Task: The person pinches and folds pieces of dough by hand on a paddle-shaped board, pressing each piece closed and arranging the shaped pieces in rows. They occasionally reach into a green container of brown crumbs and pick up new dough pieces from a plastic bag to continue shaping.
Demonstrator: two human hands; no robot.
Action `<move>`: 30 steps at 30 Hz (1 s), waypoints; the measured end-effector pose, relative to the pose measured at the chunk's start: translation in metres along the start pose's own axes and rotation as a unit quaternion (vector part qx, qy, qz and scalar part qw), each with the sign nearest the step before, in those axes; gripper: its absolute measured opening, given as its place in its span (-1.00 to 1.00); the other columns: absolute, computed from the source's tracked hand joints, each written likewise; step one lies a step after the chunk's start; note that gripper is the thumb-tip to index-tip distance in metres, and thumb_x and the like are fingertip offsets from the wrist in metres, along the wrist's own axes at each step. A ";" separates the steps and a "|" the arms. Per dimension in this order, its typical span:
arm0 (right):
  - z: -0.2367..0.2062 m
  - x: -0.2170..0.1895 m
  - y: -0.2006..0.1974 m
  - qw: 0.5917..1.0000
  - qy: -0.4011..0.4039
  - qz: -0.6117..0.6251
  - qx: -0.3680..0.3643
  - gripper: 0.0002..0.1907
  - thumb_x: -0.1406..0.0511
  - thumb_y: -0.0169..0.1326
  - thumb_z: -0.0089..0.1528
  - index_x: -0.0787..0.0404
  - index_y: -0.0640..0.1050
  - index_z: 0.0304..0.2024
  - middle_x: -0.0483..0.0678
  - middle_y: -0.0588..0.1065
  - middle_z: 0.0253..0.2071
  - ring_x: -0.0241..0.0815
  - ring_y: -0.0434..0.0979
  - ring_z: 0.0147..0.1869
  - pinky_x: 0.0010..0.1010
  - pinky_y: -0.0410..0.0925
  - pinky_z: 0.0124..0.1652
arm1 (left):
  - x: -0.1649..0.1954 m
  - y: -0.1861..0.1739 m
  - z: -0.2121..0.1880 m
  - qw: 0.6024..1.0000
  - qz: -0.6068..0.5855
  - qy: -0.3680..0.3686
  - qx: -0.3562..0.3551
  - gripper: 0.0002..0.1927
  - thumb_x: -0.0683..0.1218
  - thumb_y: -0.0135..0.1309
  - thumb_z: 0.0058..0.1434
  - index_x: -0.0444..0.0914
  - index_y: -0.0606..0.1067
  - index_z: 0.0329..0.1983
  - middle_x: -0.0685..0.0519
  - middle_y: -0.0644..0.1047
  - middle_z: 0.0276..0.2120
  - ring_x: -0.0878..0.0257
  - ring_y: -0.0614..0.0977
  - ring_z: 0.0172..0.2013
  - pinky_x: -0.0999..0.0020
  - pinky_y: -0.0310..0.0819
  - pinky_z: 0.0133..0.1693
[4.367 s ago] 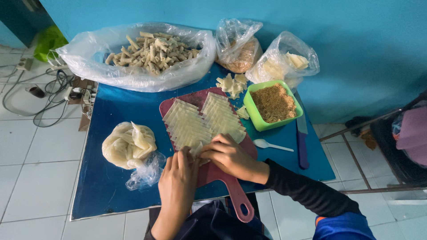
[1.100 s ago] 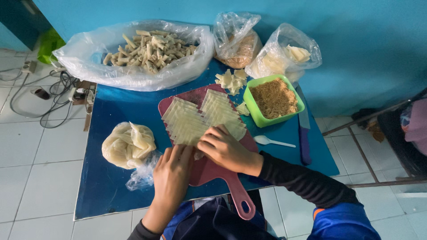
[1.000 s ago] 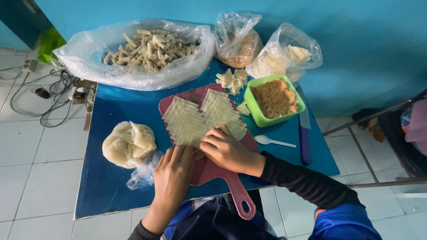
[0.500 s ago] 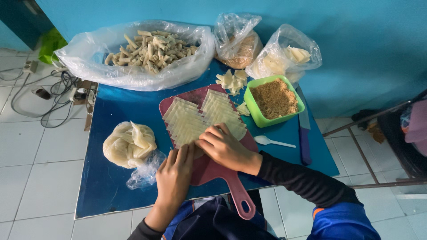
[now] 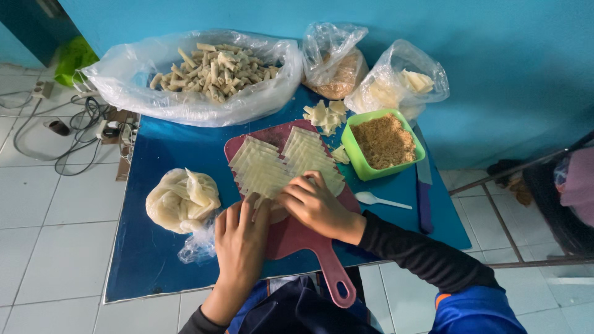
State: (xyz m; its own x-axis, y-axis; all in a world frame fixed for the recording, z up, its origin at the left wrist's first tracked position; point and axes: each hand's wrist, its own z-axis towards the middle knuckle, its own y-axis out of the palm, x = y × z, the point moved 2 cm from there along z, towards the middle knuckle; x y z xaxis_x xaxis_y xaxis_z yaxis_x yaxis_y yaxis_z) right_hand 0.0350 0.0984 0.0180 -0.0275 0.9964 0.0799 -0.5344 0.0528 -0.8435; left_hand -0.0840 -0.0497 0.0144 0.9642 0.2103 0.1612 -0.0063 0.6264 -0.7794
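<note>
Wrappers, pale thin squares, are laid overlapping in two fanned rows on the red cutting board, which is taken as the landmark and sits on the blue counter. At the board's near edge of the rows, one wrapper is being worked by both hands. The left hand is laid flat over the board's left side, fingers stretched forward and held close together, tips pressed on the wrapper. The right hand is curled over the same spot, fingers bent and apparently pinching or folding the wrapper's edge; what lies under the palm cannot be told.

Step judged: one wrapper is being folded or rolled. The next move would call for a careful roll without tearing the thin sheet, with the neighbouring sheets left undisturbed.

Right of the board, a green tub of brown crumbly filling is seen, and a white spoon lies just below it. Further right, a knife lies along the counter edge. Left of the board, a bagged lump of pale dough-like sheets rests. Behind the board, a large clear bag of finished rolls is spread, with two smaller bags beside it.
</note>
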 end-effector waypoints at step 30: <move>0.034 0.064 0.010 0.847 0.336 0.394 -0.118 -0.72 0.19 0.17 0.29 0.18 0.66 -0.03 -0.19 0.66 -0.19 -0.39 0.59 -0.14 -0.51 0.42 -0.11 | -0.001 0.012 -0.002 0.998 0.023 -0.062 -0.017 -0.46 0.02 0.17 0.19 -0.23 0.39 0.21 0.03 0.44 0.24 0.10 0.46 0.19 0.07 0.24 0.26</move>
State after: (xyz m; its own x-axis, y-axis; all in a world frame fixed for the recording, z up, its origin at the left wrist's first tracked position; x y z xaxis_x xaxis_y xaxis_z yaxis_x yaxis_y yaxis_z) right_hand -0.0011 0.1608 0.0333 0.2319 0.5363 -0.8115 -0.3871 -0.7145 -0.5828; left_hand -0.0845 -0.0443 0.0035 0.9233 0.3300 0.1963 -0.0389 0.5891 -0.8072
